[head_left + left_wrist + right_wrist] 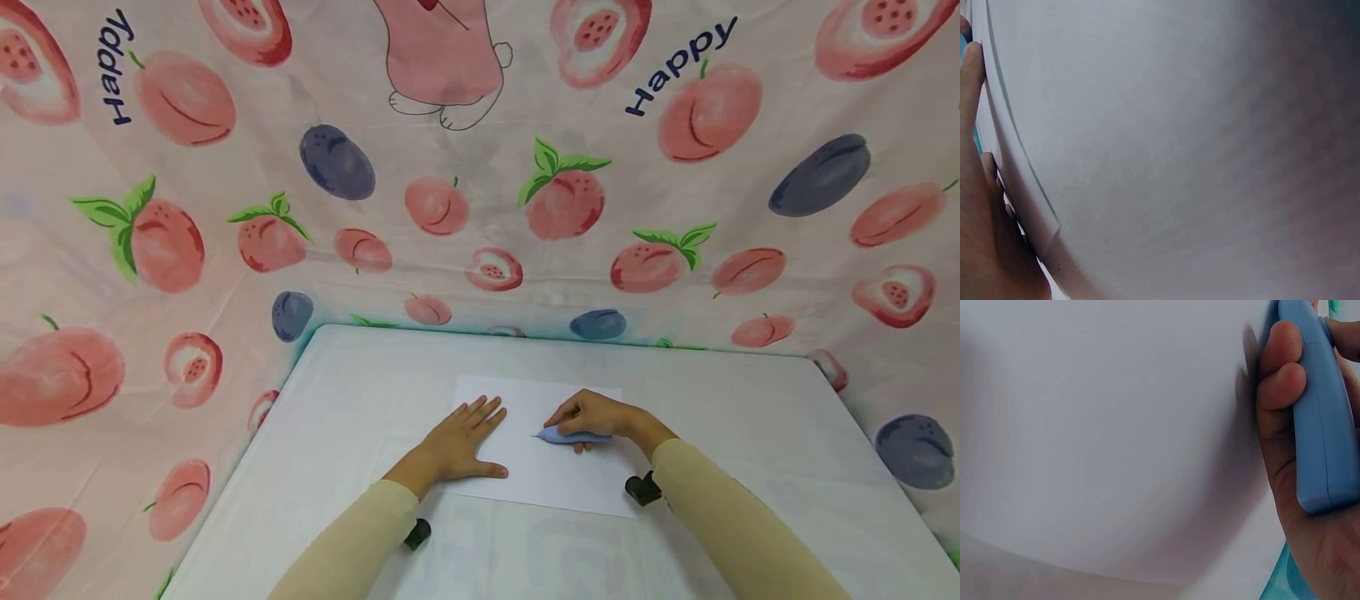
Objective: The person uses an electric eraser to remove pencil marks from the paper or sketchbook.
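Observation:
A white sheet of paper (pixel 540 492) lies on the white-covered table. My left hand (pixel 461 442) rests flat on its left part, fingers spread and thumb pointing right; in the left wrist view that hand (pixel 985 212) runs along the paper's edge. Over the right part of the sheet, my right hand (pixel 592 414) grips a blue, thick-bodied, pen-shaped tool (pixel 573 437), its thin tip pointing left. The right wrist view shows fingers (pixel 1282 387) curled round the smooth blue body, with the thumb on a raised part near the top. The tool's front end is cut off there.
The white tabletop (pixel 360 375) extends around the paper. Behind it and at the sides hangs a pink cloth (pixel 450 283) printed with peaches. Dark wrist-camera mounts (pixel 642 489) stick out beneath both sleeves.

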`<state>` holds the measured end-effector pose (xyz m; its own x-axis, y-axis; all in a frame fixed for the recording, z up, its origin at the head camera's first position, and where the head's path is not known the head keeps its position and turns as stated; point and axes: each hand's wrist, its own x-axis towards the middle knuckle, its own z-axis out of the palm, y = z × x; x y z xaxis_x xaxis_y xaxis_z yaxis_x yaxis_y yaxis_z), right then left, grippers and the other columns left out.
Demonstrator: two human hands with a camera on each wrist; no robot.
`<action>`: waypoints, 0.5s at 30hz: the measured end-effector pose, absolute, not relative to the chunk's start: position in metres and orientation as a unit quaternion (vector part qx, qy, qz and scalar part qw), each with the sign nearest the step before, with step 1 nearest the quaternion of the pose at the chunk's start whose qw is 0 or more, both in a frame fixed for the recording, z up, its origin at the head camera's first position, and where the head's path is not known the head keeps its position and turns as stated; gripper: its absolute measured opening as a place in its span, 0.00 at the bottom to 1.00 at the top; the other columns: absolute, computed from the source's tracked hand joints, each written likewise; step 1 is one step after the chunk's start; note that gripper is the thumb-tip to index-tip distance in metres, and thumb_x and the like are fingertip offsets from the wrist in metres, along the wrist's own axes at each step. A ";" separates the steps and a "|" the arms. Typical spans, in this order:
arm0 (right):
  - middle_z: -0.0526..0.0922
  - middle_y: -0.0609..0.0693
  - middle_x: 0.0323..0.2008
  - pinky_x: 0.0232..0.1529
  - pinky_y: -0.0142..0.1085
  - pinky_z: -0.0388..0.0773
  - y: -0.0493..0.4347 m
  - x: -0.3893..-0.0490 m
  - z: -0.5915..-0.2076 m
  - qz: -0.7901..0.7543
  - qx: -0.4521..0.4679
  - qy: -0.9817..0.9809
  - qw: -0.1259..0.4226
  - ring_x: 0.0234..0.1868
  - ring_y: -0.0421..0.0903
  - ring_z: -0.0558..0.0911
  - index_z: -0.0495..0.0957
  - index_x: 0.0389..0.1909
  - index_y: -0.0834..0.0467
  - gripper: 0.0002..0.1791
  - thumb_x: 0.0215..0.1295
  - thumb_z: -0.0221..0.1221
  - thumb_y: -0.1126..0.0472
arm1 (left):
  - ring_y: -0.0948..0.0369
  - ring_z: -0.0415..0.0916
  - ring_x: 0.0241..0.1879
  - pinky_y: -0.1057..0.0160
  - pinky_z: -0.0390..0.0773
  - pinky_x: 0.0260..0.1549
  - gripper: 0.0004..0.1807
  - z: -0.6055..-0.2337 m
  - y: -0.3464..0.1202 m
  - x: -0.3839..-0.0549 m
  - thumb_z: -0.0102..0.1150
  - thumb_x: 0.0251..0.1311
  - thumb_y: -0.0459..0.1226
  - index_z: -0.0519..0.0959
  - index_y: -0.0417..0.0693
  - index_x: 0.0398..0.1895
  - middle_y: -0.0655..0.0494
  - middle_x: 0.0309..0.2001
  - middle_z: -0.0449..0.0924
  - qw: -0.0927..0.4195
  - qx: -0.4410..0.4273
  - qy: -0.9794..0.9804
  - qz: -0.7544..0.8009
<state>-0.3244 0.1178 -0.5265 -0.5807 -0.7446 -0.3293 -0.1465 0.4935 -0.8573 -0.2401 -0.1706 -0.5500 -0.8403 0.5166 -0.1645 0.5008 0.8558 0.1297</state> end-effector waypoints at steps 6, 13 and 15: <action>0.85 0.56 0.46 0.23 0.30 0.77 0.118 -0.324 -0.525 -0.418 -0.282 0.785 0.359 0.19 0.41 0.78 0.83 0.51 0.63 0.14 0.68 0.59 0.64 | 0.57 0.35 0.79 0.54 0.44 0.76 0.56 -0.548 -0.171 -0.240 0.44 0.56 0.75 0.45 0.56 0.80 0.59 0.80 0.37 0.094 0.267 0.958 0.042; 0.85 0.56 0.47 0.24 0.30 0.77 0.118 -0.325 -0.524 -0.419 -0.281 0.784 0.361 0.20 0.41 0.78 0.83 0.51 0.63 0.14 0.68 0.59 0.64 | 0.56 0.35 0.79 0.54 0.44 0.76 0.56 -0.547 -0.170 -0.240 0.45 0.56 0.74 0.45 0.56 0.80 0.59 0.80 0.37 0.096 0.267 0.958 0.044; 0.85 0.56 0.48 0.24 0.30 0.77 0.118 -0.325 -0.524 -0.418 -0.282 0.784 0.361 0.20 0.41 0.79 0.83 0.51 0.63 0.14 0.67 0.60 0.64 | 0.56 0.35 0.79 0.54 0.44 0.76 0.56 -0.547 -0.170 -0.240 0.45 0.56 0.74 0.45 0.56 0.80 0.59 0.80 0.37 0.096 0.267 0.958 0.045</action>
<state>-0.3250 0.1182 -0.5243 -0.5804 -0.7441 -0.3308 -0.1401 0.4914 -0.8596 -0.2399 -0.1701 -0.5473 -0.8395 0.5195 -0.1591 0.5023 0.8538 0.1369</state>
